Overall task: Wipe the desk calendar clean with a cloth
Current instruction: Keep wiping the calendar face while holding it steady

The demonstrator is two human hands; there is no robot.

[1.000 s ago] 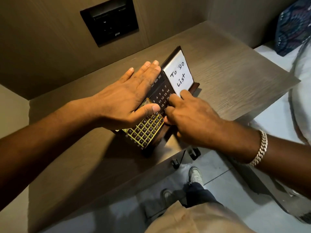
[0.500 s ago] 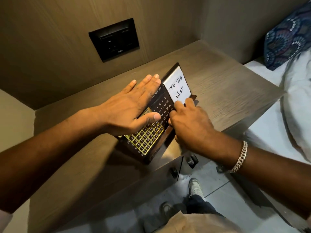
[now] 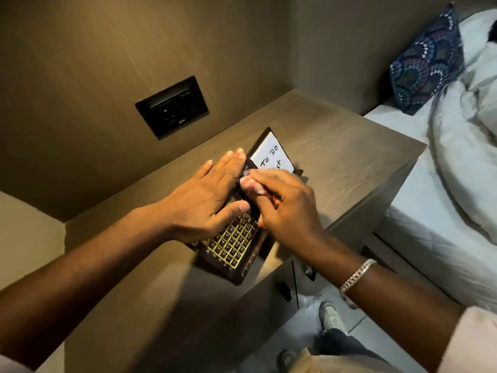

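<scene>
On a wooden desk (image 3: pixel 336 157) set in a corner beside a bed (image 3: pixel 443 184), a dark desk calendar (image 3: pixel 236 246) leans back on its stand, its face turned up toward the camera. Its lower part carries a grid of gold-outlined date squares, a row of month names runs across the middle, and its upper end holds a white note card (image 3: pixel 271 154) with "To Do List" handwritten on it. A left hand (image 3: pixel 207 200) lies flat and open over the calendar's left side, fingers straight and thumb resting on the grid, pressing down to steady it and gripping nothing. A right hand (image 3: pixel 285 208), with a silver bracelet (image 3: pixel 355 278) on its wrist, has its grip closed around a small bunched cloth (image 3: pixel 250 184), pale with red marks, and presses it against the calendar's middle band, just below the note card and touching the left hand's fingertips. Wiping appears to be under way at the centre of the face. Nothing shows which areas are already clean; judging by the hands, the part under the left palm, the lower date grid, the frame edges and the card likely remain. A black wall socket (image 3: pixel 172 106) sits behind, and a patterned pillow (image 3: pixel 427 63) lies on the bed.
</scene>
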